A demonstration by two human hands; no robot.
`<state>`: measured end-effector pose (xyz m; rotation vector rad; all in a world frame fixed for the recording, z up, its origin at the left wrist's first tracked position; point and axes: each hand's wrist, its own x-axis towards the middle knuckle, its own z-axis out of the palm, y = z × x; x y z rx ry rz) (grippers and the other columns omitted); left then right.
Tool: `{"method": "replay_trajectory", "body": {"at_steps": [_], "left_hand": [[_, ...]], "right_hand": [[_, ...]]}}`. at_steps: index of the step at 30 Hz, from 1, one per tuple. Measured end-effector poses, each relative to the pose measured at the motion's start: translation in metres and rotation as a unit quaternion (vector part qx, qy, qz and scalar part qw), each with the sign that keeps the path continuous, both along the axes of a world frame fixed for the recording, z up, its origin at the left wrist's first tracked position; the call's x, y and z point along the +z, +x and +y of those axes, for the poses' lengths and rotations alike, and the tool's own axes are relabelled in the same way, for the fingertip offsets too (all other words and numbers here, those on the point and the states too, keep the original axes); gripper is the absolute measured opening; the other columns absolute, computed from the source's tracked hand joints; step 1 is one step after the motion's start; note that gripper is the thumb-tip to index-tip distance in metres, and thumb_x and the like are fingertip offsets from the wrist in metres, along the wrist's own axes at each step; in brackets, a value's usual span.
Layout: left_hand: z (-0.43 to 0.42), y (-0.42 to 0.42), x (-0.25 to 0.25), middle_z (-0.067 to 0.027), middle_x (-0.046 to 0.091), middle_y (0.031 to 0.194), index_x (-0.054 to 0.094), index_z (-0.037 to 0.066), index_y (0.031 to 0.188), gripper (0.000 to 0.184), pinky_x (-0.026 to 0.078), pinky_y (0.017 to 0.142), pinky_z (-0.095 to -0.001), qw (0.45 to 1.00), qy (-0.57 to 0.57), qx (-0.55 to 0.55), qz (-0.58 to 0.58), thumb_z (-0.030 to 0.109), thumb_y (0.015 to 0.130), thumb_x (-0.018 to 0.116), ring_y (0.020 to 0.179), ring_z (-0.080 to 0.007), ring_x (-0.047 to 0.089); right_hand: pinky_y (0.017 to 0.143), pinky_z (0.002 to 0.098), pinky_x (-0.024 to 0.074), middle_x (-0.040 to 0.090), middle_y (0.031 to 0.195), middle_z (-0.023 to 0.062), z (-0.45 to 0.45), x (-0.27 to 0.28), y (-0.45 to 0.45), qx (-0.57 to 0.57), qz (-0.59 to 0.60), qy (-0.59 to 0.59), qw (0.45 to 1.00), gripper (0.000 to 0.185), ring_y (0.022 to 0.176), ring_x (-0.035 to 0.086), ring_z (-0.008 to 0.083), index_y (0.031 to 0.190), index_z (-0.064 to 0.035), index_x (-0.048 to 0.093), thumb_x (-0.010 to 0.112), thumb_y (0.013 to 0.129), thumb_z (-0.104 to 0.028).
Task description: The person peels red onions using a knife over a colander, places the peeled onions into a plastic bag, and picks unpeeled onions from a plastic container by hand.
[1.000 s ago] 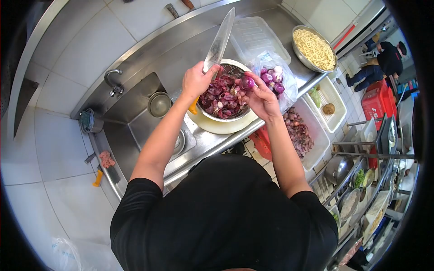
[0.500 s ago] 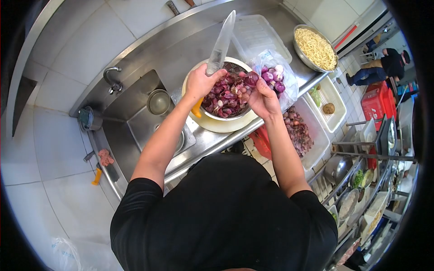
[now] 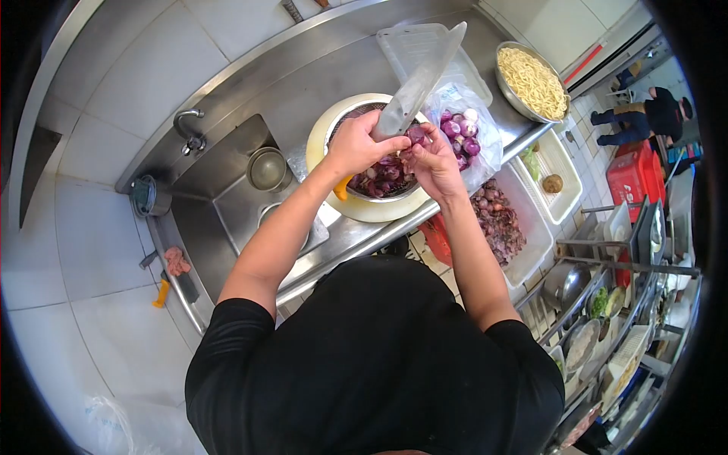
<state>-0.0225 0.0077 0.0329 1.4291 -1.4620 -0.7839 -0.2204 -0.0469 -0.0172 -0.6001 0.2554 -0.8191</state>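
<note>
My left hand [image 3: 358,145] is closed around a knife [image 3: 425,82] with a yellow handle. Its wide blade points up and to the right, and its base lies close to a red onion [image 3: 416,135]. That onion is pinched in the fingers of my right hand [image 3: 441,173]. Beneath both hands, a metal colander [image 3: 331,136] holds red onions and loose skins [image 3: 377,180]; it stands on a round, pale base [image 3: 317,152]. Peeled red onions [image 3: 459,130] sit in a clear plastic bag [image 3: 491,158] just right of my right hand.
Left is a sink [image 3: 220,220] with a tap [image 3: 189,133] and a metal bowl [image 3: 267,169]. A bowl of noodles [image 3: 531,82] stands on the counter's right end. Below it are a tub of onions and skins [image 3: 498,227] and a white basket [image 3: 565,205]. Shelving [image 3: 607,265] stands right.
My left hand has shifted right and the blade has swung rightward, so the knife's base is now near the onion. My right hand has moved slightly left. The person in the background has shifted.
</note>
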Motion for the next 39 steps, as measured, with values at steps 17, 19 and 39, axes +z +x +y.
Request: {"method": "replay_trajectory", "body": {"at_steps": [17, 19, 39], "left_hand": [[-0.004, 0.009, 0.007, 0.0022, 0.069, 0.086, 0.07, 0.004, 0.109, 0.033, 0.049, 0.068, -0.0236, 0.992, 0.077, -0.009, 0.097, 0.03, 0.091, 0.08, 0.075, -0.0048, 0.059], [-0.007, 0.006, -0.004, 0.0022, 0.069, 0.088, 0.07, 0.004, 0.11, 0.034, 0.05, 0.069, -0.0236, 0.994, 0.032, -0.014, 0.103, 0.03, 0.09, 0.08, 0.077, -0.005, 0.06], [-0.012, 0.017, -0.011, 0.0042, 0.064, 0.081, 0.066, 0.005, 0.097, 0.022, 0.046, 0.064, -0.0225, 0.971, 0.064, 0.007, 0.229, 0.027, 0.098, 0.072, 0.07, -0.0032, 0.056]], "right_hand": [[0.095, 0.0312, 0.0567, 0.057, 0.135, 0.0212, 0.004, 0.008, 0.006, -0.171, 0.15, -0.184, 0.956, 0.057, 0.117, 0.063, 0.0237, 0.123, -0.0046, 0.038, 0.07, 0.082, 0.018], [0.097, 0.0321, 0.0561, 0.057, 0.136, 0.0212, 0.005, 0.01, 0.007, -0.171, 0.15, -0.186, 0.956, 0.057, 0.117, 0.063, 0.0238, 0.123, -0.0048, 0.038, 0.07, 0.081, 0.019], [0.095, 0.0336, 0.0552, 0.058, 0.132, 0.0164, 0.009, 0.009, 0.004, -0.254, 0.395, -0.451, 0.759, 0.055, 0.114, 0.064, 0.0223, 0.125, -0.0018, 0.044, 0.075, 0.081, 0.011]]}}
